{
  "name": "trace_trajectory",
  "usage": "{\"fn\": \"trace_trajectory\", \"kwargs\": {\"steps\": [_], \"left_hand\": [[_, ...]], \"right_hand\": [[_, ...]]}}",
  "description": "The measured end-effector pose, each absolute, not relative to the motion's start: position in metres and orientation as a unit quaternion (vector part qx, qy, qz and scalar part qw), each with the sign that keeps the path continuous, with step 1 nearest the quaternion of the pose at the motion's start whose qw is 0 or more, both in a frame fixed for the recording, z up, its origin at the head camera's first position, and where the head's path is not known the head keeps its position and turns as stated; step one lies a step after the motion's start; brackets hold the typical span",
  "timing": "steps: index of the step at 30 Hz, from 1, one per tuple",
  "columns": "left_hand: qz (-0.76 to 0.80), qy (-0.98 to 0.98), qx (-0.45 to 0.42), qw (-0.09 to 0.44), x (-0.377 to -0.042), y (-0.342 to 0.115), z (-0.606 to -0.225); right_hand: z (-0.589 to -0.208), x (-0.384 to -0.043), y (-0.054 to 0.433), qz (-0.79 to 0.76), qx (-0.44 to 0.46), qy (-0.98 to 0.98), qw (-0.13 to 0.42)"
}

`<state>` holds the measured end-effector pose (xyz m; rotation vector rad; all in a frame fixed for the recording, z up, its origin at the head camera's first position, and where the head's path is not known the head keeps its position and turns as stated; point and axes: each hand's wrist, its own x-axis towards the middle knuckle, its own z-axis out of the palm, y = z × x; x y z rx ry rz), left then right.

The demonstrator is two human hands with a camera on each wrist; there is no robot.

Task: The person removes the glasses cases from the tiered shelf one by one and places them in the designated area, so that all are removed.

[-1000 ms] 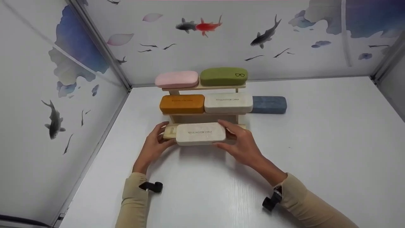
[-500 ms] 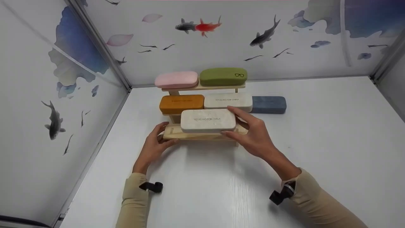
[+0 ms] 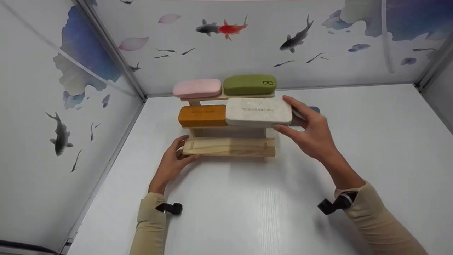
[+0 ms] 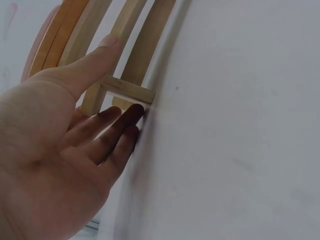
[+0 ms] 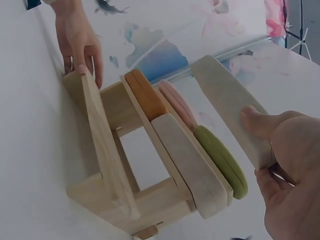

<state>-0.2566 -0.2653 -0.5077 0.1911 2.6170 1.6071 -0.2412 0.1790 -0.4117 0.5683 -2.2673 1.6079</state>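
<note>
A white glasses case [image 3: 258,112] is in the air, pinched at its right end between the thumb and fingers of my right hand [image 3: 311,132]. It hangs in front of the rack's middle shelf. My left hand [image 3: 172,161] grips the left end of the lowest shelf of the wooden tiered rack [image 3: 228,147], thumb at the front edge. An orange case [image 3: 202,115] sits on the middle shelf. Beside it lies a second white case [image 5: 190,165], hidden in the head view behind the held one. Pink [image 3: 197,88] and green [image 3: 250,84] cases occupy the top shelf.
A blue case [image 3: 314,109] stands to the right of the rack, mostly covered by the held case and my right hand. The rack rests on a white table [image 3: 226,212]. Printed panels with fish [image 3: 296,37] rise behind and at the left.
My right hand has lifted the white case off the lowest shelf and carried it up and to the right, baring that shelf. My left hand has stayed in place.
</note>
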Motion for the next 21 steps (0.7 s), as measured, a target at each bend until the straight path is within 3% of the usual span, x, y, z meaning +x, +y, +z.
{"fn": "trace_trajectory", "kwargs": {"steps": [21], "left_hand": [[0.516,0.855,0.050,0.030,-0.257,-0.266,-0.509]], "right_hand": [[-0.409,-0.256,0.238,0.562,0.154,-0.793,0.178]]}}
